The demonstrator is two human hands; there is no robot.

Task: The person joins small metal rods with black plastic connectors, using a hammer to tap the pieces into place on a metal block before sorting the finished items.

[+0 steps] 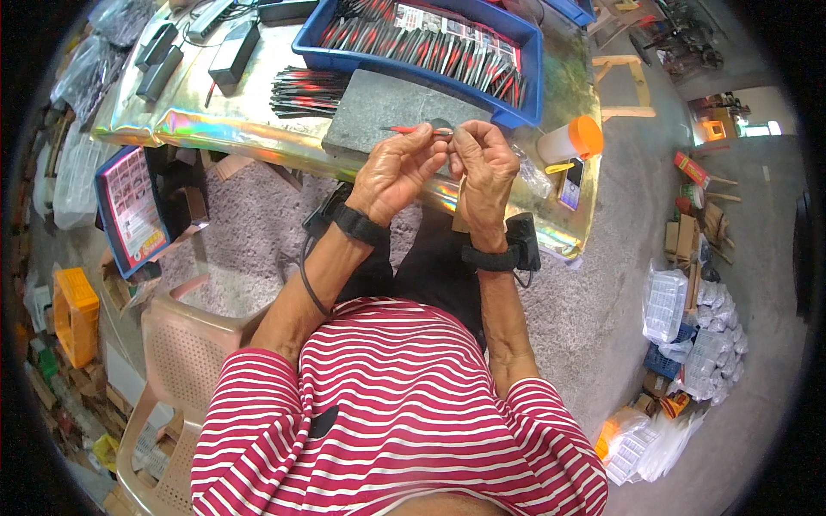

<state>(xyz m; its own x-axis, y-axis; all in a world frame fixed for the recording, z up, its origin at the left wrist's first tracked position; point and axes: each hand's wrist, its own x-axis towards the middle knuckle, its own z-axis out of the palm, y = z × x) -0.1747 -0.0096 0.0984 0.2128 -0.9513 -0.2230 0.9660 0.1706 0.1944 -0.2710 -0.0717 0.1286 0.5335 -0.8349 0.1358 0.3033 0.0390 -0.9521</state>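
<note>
Over the front of a grey stone block [366, 116], my two hands meet around a thin, red, pointed stick [404, 130]. My left hand [397, 172] pinches it near the middle, its tip sticking out to the left. At its other end, the thumb and fingertips of my right hand [483, 168] are closed; they cover whatever lies between them. Left of the block lies a stack of similar thin black-and-red pieces [305, 92]. Behind it, a blue plastic bin [413, 72] holds many more, standing in rows with printed cards.
A white jar with an orange lid [572, 139] stands on the shiny gold-covered table [258, 136], right of the block. Black boxes [234, 53] with cables lie at the back left. A beige plastic chair [194, 340] is at my left; bagged clear trays [667, 305] lie on the right floor.
</note>
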